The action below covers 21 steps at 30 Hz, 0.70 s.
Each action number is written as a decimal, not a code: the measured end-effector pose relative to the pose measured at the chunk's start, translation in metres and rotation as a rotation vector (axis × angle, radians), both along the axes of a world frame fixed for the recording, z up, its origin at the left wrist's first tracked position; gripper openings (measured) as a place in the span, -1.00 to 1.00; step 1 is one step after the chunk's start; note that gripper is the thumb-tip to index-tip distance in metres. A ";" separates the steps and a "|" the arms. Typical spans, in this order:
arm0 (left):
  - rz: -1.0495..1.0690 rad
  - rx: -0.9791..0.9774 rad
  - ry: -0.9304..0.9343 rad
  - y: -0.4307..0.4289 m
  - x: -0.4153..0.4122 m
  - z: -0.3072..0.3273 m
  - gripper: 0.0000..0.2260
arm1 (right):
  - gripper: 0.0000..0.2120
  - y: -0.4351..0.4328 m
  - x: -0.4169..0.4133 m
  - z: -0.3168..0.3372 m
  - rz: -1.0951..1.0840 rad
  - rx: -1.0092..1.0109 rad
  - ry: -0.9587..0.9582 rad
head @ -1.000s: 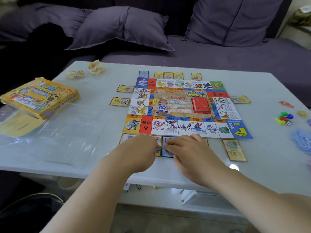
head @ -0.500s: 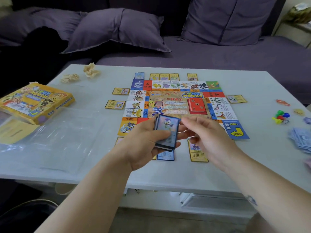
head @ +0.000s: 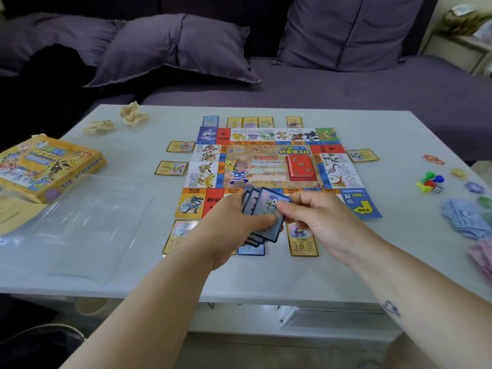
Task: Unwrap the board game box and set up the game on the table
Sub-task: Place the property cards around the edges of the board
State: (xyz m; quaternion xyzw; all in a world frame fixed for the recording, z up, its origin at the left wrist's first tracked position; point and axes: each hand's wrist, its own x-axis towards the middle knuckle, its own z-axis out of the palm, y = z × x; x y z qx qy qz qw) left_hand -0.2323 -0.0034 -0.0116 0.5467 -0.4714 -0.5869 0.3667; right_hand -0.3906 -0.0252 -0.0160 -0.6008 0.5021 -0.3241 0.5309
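The yellow cardboard game box sits at the table's left edge, partly cropped, beside glossy clear wrap that is hard to trace. The flat, colourful board lies mid-table, its near edge hidden by the hands. The left hand grips fanned blue-bordered cards. The right hand pinches the front one. The blue paper notes on the right are cropped.

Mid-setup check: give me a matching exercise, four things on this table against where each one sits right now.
Things:
1 box
2 pawns
3 red deck
4 blue cards

Places:
A fanned in the left hand
B right of the board
C on the board's middle
D left edge of the table

Pairs: 1-D, 2-B, 3-C, 4-A
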 end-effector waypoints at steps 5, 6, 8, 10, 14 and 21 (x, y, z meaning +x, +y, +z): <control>0.095 -0.031 0.159 -0.008 -0.018 0.009 -0.88 | -0.82 -0.017 -0.030 0.010 -0.284 -0.047 -0.107; 0.115 -0.036 0.189 -0.011 -0.020 0.011 -0.82 | -0.83 -0.021 -0.040 0.013 -0.339 -0.067 -0.126; 0.138 -0.027 0.227 -0.014 -0.026 0.014 -0.79 | -0.83 -0.024 -0.057 0.016 -0.372 -0.088 -0.111; 0.132 -0.003 0.240 -0.015 -0.035 0.015 -0.81 | -0.84 -0.021 -0.067 0.013 -0.321 -0.074 -0.094; 0.093 0.077 0.281 -0.015 -0.056 0.015 -0.77 | -0.80 -0.013 -0.071 0.008 -0.208 -0.041 -0.080; 0.147 0.261 0.378 -0.012 -0.080 0.005 -0.84 | -0.79 -0.001 -0.066 0.008 -0.115 -0.232 0.257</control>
